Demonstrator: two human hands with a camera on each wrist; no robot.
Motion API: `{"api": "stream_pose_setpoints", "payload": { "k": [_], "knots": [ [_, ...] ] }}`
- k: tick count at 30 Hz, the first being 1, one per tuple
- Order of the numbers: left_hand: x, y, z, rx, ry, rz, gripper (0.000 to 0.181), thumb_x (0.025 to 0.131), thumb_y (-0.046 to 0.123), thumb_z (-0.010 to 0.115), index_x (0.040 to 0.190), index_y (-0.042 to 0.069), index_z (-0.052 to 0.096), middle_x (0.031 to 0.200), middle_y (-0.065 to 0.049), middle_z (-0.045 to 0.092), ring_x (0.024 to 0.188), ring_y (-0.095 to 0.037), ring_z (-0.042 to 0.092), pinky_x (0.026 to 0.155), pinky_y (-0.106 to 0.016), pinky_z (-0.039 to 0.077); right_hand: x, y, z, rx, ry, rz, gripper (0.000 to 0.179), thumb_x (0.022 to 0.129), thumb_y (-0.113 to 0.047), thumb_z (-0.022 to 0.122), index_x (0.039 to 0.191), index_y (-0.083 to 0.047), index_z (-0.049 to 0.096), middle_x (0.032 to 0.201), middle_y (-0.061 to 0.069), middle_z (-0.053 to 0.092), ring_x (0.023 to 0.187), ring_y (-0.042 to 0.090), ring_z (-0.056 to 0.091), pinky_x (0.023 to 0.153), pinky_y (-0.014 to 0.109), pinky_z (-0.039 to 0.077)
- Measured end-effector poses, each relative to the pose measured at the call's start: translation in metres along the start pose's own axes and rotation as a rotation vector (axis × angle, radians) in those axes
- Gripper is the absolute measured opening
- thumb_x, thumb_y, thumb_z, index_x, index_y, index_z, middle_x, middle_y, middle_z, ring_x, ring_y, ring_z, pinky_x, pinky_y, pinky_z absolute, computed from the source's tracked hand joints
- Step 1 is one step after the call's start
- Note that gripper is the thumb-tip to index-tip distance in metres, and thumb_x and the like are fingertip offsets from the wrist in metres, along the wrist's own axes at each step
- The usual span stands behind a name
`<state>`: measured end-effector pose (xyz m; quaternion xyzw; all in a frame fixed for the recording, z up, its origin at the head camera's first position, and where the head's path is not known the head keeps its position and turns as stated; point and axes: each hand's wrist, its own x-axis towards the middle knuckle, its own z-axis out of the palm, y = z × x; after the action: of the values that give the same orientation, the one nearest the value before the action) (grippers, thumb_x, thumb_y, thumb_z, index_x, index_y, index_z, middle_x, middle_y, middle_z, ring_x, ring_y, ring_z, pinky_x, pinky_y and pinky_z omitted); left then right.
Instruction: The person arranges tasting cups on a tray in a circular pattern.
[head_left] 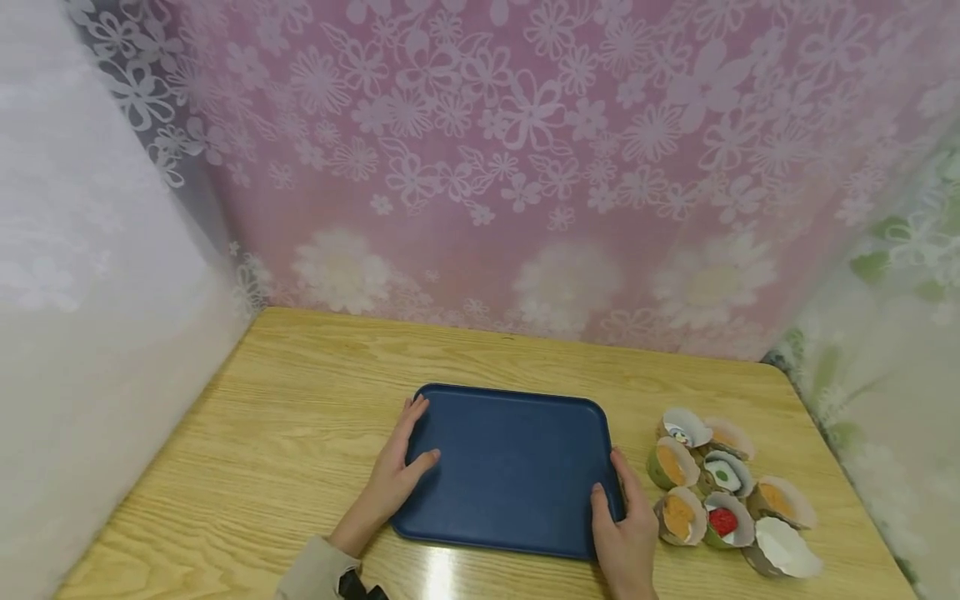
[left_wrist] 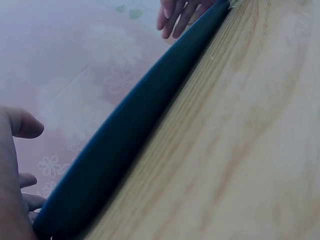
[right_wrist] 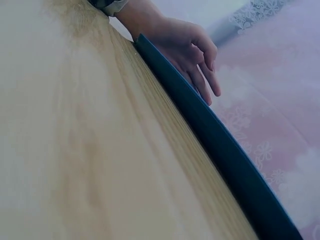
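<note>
Find navy tray [head_left: 517, 471] on tabletop [head_left: 322, 392], left of paper baking cups [head_left: 742, 527] | with left hand [head_left: 390, 479] and right hand [head_left: 628, 533] straight-fingered against its short sides | probably stiff, light, slick; best gripped at those sides

Dark blue tray [head_left: 510, 471] on a wood-grain tabletop [head_left: 315, 392], between the left hand [head_left: 396, 471] and the right hand [head_left: 628, 529].
The left hand lays its thumb over the tray, fingers along the left edge; the right hand is at the right edge. Beside it, eight paper cups [head_left: 742, 518] cluster, several with orange contents [head_left: 678, 515], one with a red piece [head_left: 723, 522]. A pink floral cloth [head_left: 480, 167] hangs behind.
</note>
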<state>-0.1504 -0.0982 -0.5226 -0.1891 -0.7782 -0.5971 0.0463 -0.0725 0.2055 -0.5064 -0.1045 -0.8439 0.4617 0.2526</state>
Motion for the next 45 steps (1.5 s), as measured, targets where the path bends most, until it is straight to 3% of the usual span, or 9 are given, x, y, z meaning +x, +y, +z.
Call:
{"api": "stream_pose_setpoints", "payload": {
  "k": [7, 10, 13, 18, 25, 28, 32, 38, 45],
  "knots": [
    [0.001, 0.001, 0.0, 0.003, 0.01, 0.011, 0.07, 0.092, 0.002, 0.062, 0.155, 0.001, 0.03, 0.163, -0.014, 0.02, 0.152, -0.033, 0.004, 0.111, -0.009, 0.007, 0.005, -0.013, -0.004, 0.095, -0.006, -0.026, 0.051, 0.091, 0.008, 0.063, 0.139, -0.005, 0.057, 0.142, 0.01, 0.056, 0.132, 0.014, 0.05, 0.101, 0.006, 0.034],
    [0.0, 0.001, 0.0, 0.028, 0.005, 0.022, 0.071, 0.092, 0.003, 0.063, 0.154, 0.0, 0.03, 0.163, -0.015, 0.02, 0.151, -0.036, 0.005, 0.112, -0.01, 0.007, 0.009, -0.024, -0.01, 0.173, -0.05, 0.02, 0.048, 0.094, 0.006, 0.06, 0.139, -0.01, 0.058, 0.138, 0.008, 0.059, 0.126, 0.006, 0.053, 0.098, 0.01, 0.041],
    [0.001, 0.002, 0.0, 0.061, -0.008, 0.026, 0.071, 0.093, 0.006, 0.063, 0.155, 0.0, 0.028, 0.163, -0.015, 0.019, 0.151, -0.036, 0.004, 0.119, -0.026, 0.009, 0.013, -0.036, -0.022, 0.261, -0.089, 0.063, 0.044, 0.099, 0.002, 0.055, 0.14, -0.013, 0.057, 0.133, 0.007, 0.061, 0.12, 0.009, 0.058, 0.093, 0.012, 0.046],
    [0.004, 0.002, 0.002, 0.08, -0.015, 0.028, 0.073, 0.094, 0.01, 0.064, 0.156, 0.0, 0.026, 0.164, -0.015, 0.017, 0.151, -0.035, 0.002, 0.117, -0.058, 0.01, 0.024, -0.051, -0.044, 0.343, -0.101, -0.042, 0.039, 0.1, 0.004, 0.05, 0.139, 0.0, 0.054, 0.134, 0.01, 0.059, 0.12, 0.014, 0.058, 0.092, 0.014, 0.048],
    [0.005, -0.001, 0.001, 0.139, -0.023, 0.053, 0.076, 0.095, 0.012, 0.063, 0.156, -0.004, 0.02, 0.163, -0.019, 0.015, 0.151, -0.037, 0.006, 0.116, -0.018, 0.004, 0.039, -0.059, -0.074, 0.343, -0.026, -0.16, 0.039, 0.098, 0.008, 0.05, 0.137, 0.007, 0.053, 0.132, 0.014, 0.061, 0.119, 0.016, 0.059, 0.09, 0.014, 0.047],
    [0.002, -0.002, -0.002, 0.212, -0.041, 0.075, 0.077, 0.097, 0.016, 0.061, 0.156, -0.007, 0.016, 0.163, -0.022, 0.012, 0.15, -0.037, 0.008, 0.114, -0.011, 0.002, 0.044, -0.061, -0.085, 0.31, 0.005, -0.183, 0.039, 0.097, 0.011, 0.051, 0.136, 0.008, 0.053, 0.13, 0.018, 0.061, 0.118, 0.017, 0.059, 0.091, 0.015, 0.048],
    [-0.002, -0.003, -0.006, 0.335, -0.093, 0.068, 0.073, 0.103, 0.026, 0.054, 0.156, -0.006, 0.016, 0.164, -0.019, 0.009, 0.151, -0.034, 0.007, 0.117, -0.017, 0.004, 0.049, -0.059, -0.101, 0.214, 0.076, -0.239, 0.04, 0.094, 0.014, 0.053, 0.134, 0.009, 0.055, 0.127, 0.021, 0.063, 0.115, 0.015, 0.061, 0.09, 0.016, 0.048],
    [-0.006, -0.002, -0.007, 0.557, -0.172, 0.054, 0.072, 0.106, 0.039, 0.042, 0.156, -0.005, 0.015, 0.165, -0.016, 0.004, 0.152, -0.032, 0.001, 0.119, -0.05, 0.017, 0.057, -0.053, -0.121, 0.105, 0.172, -0.277, 0.039, 0.093, 0.013, 0.055, 0.131, 0.007, 0.059, 0.125, 0.014, 0.066, 0.113, 0.01, 0.062, 0.09, 0.014, 0.046],
    [-0.008, -0.003, -0.007, 0.673, -0.188, 0.053, 0.075, 0.106, 0.043, 0.041, 0.156, -0.006, 0.014, 0.165, -0.02, -0.002, 0.151, -0.034, -0.002, 0.121, -0.047, 0.01, 0.066, -0.037, -0.14, 0.076, 0.224, -0.217, 0.037, 0.093, 0.013, 0.056, 0.129, 0.008, 0.06, 0.123, 0.01, 0.068, 0.111, 0.008, 0.063, 0.091, 0.014, 0.046]
  ]
}}
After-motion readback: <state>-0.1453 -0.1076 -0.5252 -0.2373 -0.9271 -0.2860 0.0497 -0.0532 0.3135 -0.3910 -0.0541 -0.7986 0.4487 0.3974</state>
